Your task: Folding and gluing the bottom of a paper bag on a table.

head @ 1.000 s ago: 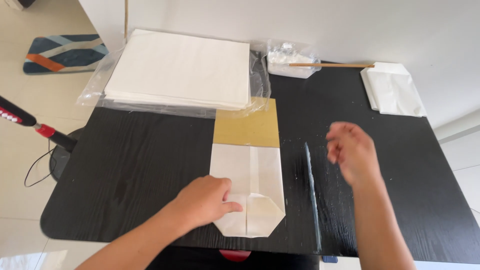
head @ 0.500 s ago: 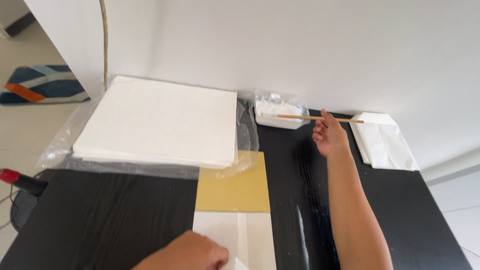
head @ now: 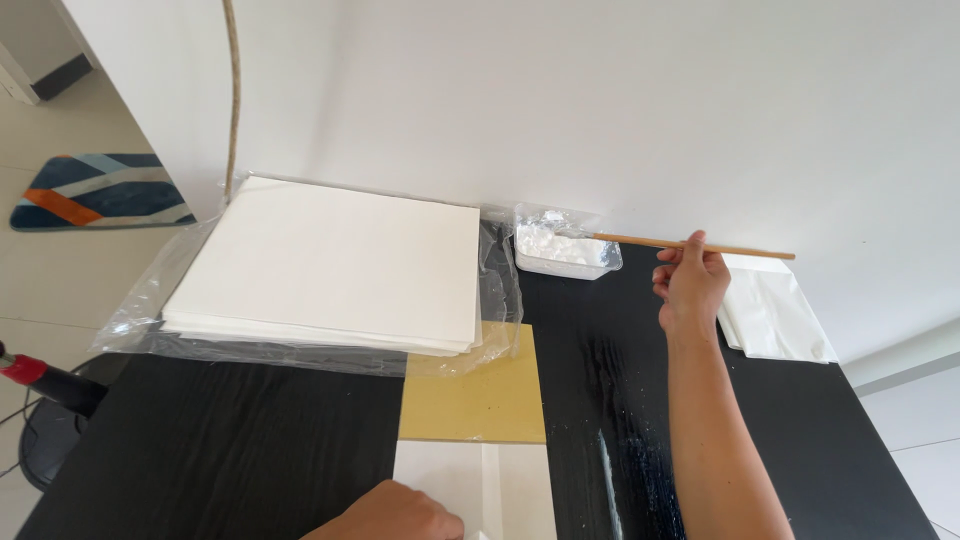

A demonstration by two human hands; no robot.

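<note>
My right hand (head: pixel 689 283) is at the far side of the black table (head: pixel 250 440), gripping a thin wooden stick (head: pixel 640 241). The stick's far tip rests in a small clear tub of white paste (head: pixel 563 250) against the wall. My left hand (head: pixel 392 512) lies fingers curled on a folded white paper piece (head: pixel 500 488) at the near edge. That white piece sits on a yellow sheet (head: pixel 478 395).
A thick stack of white paper (head: pixel 330 265) on clear plastic wrap fills the back left. Folded white bags (head: pixel 772 310) lie at the back right. A red-and-black tool handle (head: pixel 40 378) sticks out at the left. A patterned mat (head: pixel 95 190) lies on the floor.
The view has tilted up toward the wall. My right hand reached from mid-table to the back and took hold of the stick. The left hand stayed on the folded paper.
</note>
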